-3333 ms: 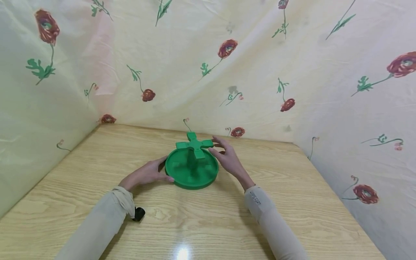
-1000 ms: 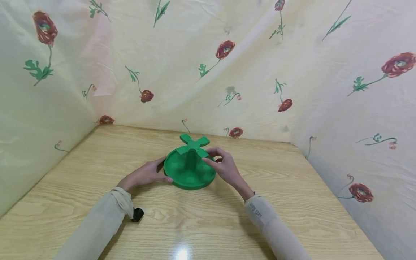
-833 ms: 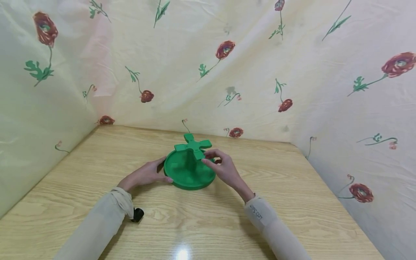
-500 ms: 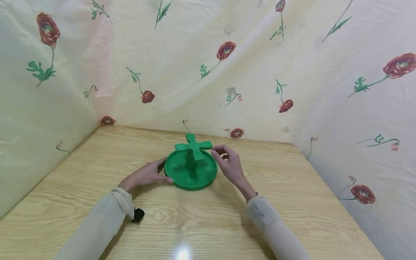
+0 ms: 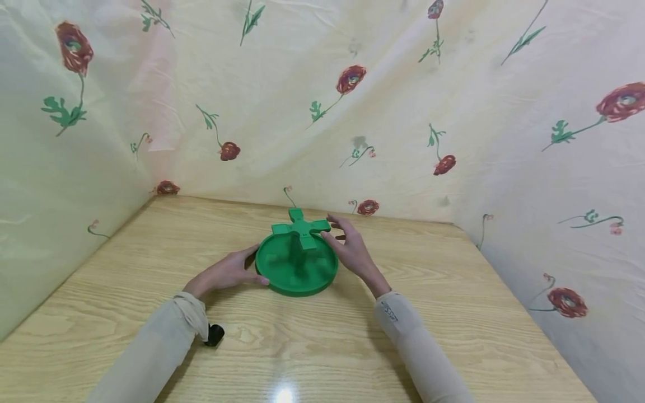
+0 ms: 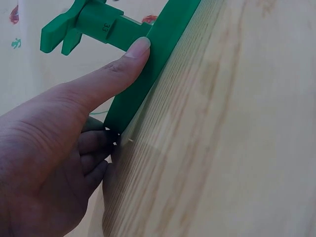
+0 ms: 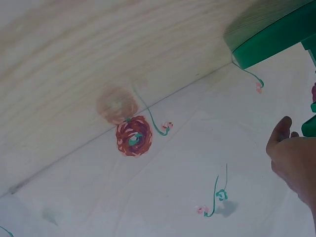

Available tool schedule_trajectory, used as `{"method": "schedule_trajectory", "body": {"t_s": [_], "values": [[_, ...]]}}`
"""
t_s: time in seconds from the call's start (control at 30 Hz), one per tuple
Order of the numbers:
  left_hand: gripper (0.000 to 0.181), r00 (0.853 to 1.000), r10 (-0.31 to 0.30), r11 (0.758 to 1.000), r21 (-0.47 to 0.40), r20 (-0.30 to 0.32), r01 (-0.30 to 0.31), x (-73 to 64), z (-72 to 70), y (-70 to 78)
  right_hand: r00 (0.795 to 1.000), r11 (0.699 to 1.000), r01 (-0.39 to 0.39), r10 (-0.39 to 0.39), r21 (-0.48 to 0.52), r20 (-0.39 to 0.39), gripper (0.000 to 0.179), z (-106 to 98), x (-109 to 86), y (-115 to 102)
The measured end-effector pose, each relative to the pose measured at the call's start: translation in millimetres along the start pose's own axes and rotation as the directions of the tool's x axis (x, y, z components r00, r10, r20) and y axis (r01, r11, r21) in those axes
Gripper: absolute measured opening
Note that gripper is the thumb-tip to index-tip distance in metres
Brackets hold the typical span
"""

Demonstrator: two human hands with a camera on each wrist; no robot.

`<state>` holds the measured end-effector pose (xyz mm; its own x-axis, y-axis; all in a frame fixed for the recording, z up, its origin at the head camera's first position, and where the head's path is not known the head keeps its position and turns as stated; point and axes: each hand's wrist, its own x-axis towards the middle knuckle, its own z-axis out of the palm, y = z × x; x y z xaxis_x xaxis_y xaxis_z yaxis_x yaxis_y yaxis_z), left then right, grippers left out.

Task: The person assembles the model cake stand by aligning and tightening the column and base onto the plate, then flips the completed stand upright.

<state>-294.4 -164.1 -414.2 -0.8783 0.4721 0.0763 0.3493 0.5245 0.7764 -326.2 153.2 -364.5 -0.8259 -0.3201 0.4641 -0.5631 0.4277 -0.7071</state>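
A green plastic stand is in the middle of the table: a round, rimmed base (image 5: 274,277) carries a short post with a cross-shaped top (image 5: 301,226). My left hand (image 5: 229,270) grips the base at its left edge. In the left wrist view the thumb lies on the rim wall (image 6: 165,47) and the fingers curl behind it; the post (image 6: 96,19) bears the digits 33. My right hand (image 5: 351,249) is at the end of the cross's right arm, index finger behind and thumb in front, spread apart. Its fingers (image 7: 281,131) show beside the green arm (image 7: 309,127).
The wooden table (image 5: 423,313) reaches back to a flower-printed cloth (image 5: 403,101), which hangs behind and on both sides. A small black object (image 5: 215,334) shows beside my left sleeve (image 5: 151,347).
A second ago my right hand pinched the front-right arm; the cross then turned clockwise. The hand let go, moved back to the right arm, and its fingers spread. My left hand stayed put.
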Motion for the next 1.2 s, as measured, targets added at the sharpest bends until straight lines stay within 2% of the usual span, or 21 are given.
{"method": "schedule_trajectory", "body": {"t_s": [0.23,0.57,0.93,1.2], "values": [[0.108,1.000,-0.002,1.000,0.002,0.006,0.002,0.1,1.1,1.9,0.999,1.000,0.002,-0.001,-0.019,0.037,0.049,0.8,0.9,2.6],[0.108,1.000,-0.008,1.000,-0.003,0.003,0.008,-2.2,0.6,1.6,1.000,0.999,0.015,-0.014,-0.032,0.019,0.040,1.1,-0.5,3.0],[0.105,1.000,0.014,1.000,-0.003,-0.002,-0.014,-1.6,0.1,0.0,0.999,0.999,0.030,-0.030,-0.025,-0.017,0.036,2.0,-6.2,1.4],[0.107,1.000,-0.005,1.000,0.003,-0.002,0.005,-1.6,-0.2,-0.4,0.999,0.999,0.042,-0.042,0.001,-0.014,0.035,1.5,-11.1,0.1]]}}
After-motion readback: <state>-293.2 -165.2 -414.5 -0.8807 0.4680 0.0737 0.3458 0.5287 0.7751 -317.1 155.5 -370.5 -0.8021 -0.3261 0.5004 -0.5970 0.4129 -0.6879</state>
